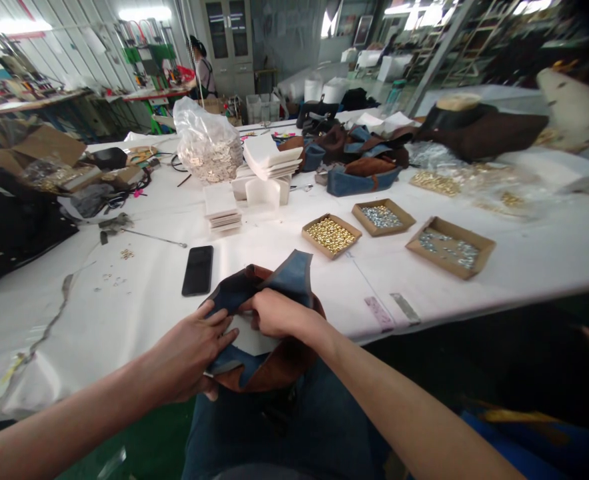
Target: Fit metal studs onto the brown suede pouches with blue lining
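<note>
A blue and brown leather bag (294, 273) lies at the front edge of the table, its opening turned up. My left hand (194, 343) grips the bag's left rim, fingers over the edge and thumb underneath. Inside the bag shows a flat white board (251, 338). My right hand (277, 313) reaches into the opening with its fingers curled down by the board. Its fingertips are partly hidden, and what they pinch, if anything, cannot be made out.
Left of the bag lies a black phone (197, 270). Cardboard trays hold gold rivets (330, 235) and silver rivets (381, 216); another tray (449, 248) stands right. Stacked white boards (223, 210), a plastic bag of small pieces (209, 150) and more blue-brown bags (361, 180) sit behind.
</note>
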The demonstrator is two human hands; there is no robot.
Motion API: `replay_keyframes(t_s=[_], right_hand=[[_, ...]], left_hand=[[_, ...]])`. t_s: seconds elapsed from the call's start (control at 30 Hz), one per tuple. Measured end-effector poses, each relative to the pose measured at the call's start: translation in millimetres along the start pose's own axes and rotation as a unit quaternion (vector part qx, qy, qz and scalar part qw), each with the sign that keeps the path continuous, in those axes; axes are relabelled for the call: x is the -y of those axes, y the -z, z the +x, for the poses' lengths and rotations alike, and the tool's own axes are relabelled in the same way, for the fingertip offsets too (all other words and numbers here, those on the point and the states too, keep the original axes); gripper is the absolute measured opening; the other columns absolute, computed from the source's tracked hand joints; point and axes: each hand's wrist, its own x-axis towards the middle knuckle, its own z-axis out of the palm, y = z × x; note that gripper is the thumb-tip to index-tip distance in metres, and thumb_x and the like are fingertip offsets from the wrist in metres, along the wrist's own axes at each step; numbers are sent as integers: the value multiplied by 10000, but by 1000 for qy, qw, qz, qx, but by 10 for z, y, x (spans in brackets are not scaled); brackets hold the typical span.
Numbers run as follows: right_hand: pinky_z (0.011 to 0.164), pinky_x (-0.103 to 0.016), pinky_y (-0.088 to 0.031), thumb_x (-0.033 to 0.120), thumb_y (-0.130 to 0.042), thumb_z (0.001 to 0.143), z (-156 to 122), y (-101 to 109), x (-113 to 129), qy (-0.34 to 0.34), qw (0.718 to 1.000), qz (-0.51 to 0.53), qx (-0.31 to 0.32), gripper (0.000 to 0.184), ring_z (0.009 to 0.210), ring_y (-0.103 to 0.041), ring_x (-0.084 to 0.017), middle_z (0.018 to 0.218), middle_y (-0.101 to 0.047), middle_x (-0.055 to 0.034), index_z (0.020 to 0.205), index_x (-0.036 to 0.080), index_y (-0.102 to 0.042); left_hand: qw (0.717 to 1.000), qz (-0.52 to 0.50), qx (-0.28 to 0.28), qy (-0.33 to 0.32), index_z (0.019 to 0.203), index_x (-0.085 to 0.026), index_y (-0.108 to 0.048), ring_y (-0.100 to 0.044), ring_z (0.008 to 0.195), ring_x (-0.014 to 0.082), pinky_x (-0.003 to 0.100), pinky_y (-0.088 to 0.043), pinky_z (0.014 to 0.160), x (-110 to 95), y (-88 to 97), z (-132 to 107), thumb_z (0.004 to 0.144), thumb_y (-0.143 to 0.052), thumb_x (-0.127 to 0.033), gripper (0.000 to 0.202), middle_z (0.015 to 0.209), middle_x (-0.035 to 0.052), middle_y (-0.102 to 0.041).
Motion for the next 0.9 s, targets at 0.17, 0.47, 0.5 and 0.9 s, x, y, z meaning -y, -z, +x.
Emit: replay_keyframes(t_s=[0.17,0.47,0.5,0.9], right_hand=[[876,-293,-556,97,-712,987,9,-22,-6,-3,1000,4,4,523,1139,-835,-312,1230,-883,-150,1473,239,-843],[882,-282,-558,64,-709,966,16,-1,51,-1,1000,-10,8,521,1177,-837,-313,1254,-880,-150,1435,231,-860],[891,-282,-560,54,-708,957,15,6,58,-2,1000,-10,10,530,1184,-836,-314,1260,-880,-149,1433,230,-861],[790,-279,-512,52,-716,935,77,-11,63,-10,999,-28,23,514,1036,-830,-282,1160,-892,-136,1390,226,-879]], left_hand=[[1000,14,-1,-4,1657,-119,-600,-532,1568,467,631,-242,1412,-9,-35,4,800,-1003,-748,1137,1614,260,-672],[999,-28,-8,-16,1639,-246,-597,-545,1572,443,645,-302,1362,52,77,-66,875,-953,-733,974,1619,194,-678],[999,-27,-7,-15,1647,-244,-588,-536,1584,444,650,-290,1370,52,76,-70,870,-964,-720,986,1635,197,-666],[995,-92,-36,-21,1631,-345,-582,-528,1598,387,631,-165,1427,10,210,-245,965,-843,-468,726,1599,74,-702]])
